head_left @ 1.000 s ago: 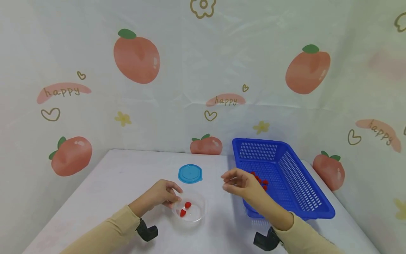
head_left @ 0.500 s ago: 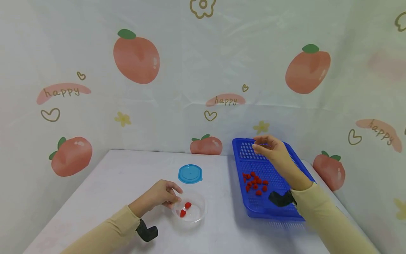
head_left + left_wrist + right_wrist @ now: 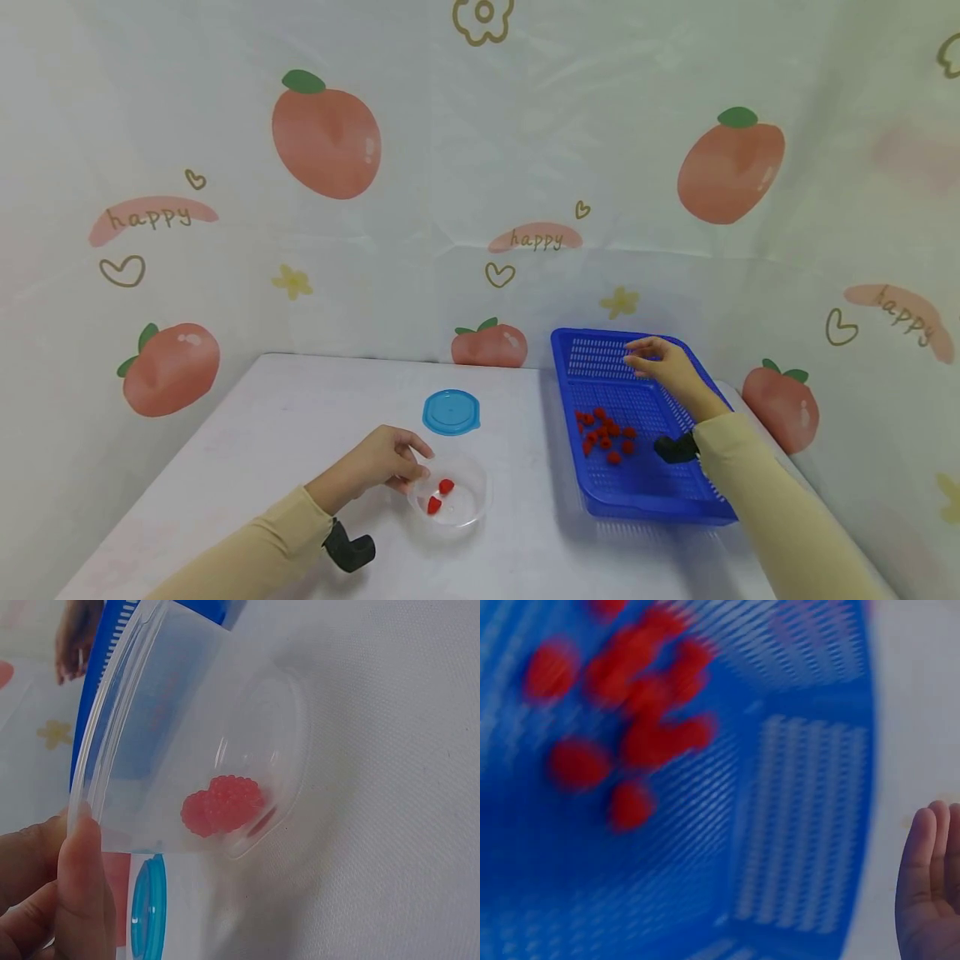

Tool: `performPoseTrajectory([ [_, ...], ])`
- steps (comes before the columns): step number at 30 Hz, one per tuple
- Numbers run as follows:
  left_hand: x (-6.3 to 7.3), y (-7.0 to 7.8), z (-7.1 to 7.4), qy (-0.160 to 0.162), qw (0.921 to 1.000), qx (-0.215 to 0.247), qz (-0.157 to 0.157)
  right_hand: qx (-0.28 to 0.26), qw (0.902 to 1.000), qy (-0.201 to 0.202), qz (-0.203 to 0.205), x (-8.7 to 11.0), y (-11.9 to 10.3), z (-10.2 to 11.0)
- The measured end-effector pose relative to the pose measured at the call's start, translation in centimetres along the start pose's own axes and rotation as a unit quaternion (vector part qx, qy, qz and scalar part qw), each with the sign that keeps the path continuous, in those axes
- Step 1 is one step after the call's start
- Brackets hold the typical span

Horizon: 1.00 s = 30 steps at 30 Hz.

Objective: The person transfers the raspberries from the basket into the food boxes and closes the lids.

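Note:
My left hand (image 3: 386, 460) pinches the rim of a round clear plastic container (image 3: 471, 510) on the table. Two red raspberries (image 3: 234, 804) lie at the bottom of it, seen through its wall in the left wrist view. Over the far part of a blue plastic basket (image 3: 660, 507), my right hand (image 3: 669, 371) hovers with loosely bent fingers and nothing visible between them. Several more raspberries (image 3: 604, 435) lie in a cluster on the basket's floor, nearer its left side. The right wrist view is blurred, with fingers (image 3: 916, 862) at its right edge.
Behind the container a round blue lid (image 3: 451, 413) lies flat on the white tabletop (image 3: 315, 400). A fruit-patterned cloth backdrop (image 3: 420, 167) rises along the table's far edge, close behind the basket.
From beside the basket's left rim, my right hand has moved right and away over the basket, then dipped slightly. The left hand and container have stayed put.

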<state>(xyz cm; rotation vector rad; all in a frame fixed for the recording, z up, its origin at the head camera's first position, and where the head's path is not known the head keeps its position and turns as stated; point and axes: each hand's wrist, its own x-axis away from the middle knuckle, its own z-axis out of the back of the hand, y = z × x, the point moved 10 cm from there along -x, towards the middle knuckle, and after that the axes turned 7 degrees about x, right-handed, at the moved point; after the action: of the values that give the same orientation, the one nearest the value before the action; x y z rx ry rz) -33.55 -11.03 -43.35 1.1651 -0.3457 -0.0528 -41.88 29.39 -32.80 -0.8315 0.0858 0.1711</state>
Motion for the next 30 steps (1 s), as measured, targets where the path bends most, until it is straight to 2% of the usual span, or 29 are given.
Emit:
performPoseTrajectory([
  [5, 0.0, 0.0, -0.1, 0.003, 1.0000, -0.006, 0.002, 0.029, 0.9987, -0.028, -0.032, 0.0, 3.1, -1.0],
  [11, -0.2, -0.2, -0.1, 0.005, 1.0000, -0.003, 0.004, 0.034, 0.9925, -0.099, -0.064, 0.4, 5.6, -2.7],
  [15, -0.3, -0.3, -0.1, 0.004, 1.0000, -0.002, 0.003, 0.039, 0.9860, -0.139, -0.084, 1.1, 6.3, -3.5],
  [23, -0.1, -0.2, 0.1, 0.008, 0.9999, -0.005, 0.006, 0.028, 0.9738, -0.194, -0.116, 1.9, 7.4, -4.7],
  [30, -0.1, -0.3, 0.1, 0.012, 0.9998, -0.008, 0.013, 0.042, 0.9647, -0.218, -0.142, 2.1, 8.1, -5.3],
])
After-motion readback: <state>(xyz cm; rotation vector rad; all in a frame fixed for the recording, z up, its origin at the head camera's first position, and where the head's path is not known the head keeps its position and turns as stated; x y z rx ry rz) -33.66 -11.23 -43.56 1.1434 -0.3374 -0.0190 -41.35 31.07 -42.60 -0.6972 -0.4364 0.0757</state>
